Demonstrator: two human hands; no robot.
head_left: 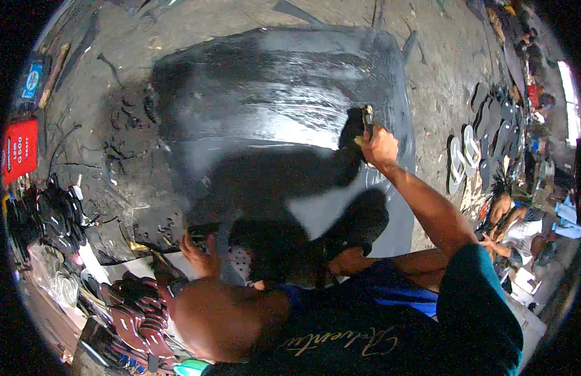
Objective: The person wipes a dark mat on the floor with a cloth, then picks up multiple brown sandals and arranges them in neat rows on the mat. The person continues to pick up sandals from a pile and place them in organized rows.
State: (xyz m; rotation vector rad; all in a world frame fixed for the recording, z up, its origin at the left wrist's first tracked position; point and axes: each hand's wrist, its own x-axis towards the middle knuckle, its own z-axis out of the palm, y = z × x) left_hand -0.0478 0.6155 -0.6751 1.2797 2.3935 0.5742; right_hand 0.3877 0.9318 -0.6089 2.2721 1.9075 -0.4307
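Note:
A large black sheet [190, 119] lies on the floor in front of me, with a wet, shiny coating over much of it. Near its right side, my right hand [379, 148] is closed around a short hand tool [367, 118], whose pale, metal-looking end shows above the fist. Whether it is a brush or a scraper is unclear. My left hand [201, 254] is low at the sheet's near left corner, fingers stretched out beside a small dark patch. The shadow of my arm and body falls across the sheet.
At the left stand a red can [21, 149] and a pile of black soles [55, 213]. Maroon soles [140, 313] are stacked near left. White sandals [456, 164] and black soles lie on the right floor. Another person [519, 235] sits at the far right. Scraps litter the concrete.

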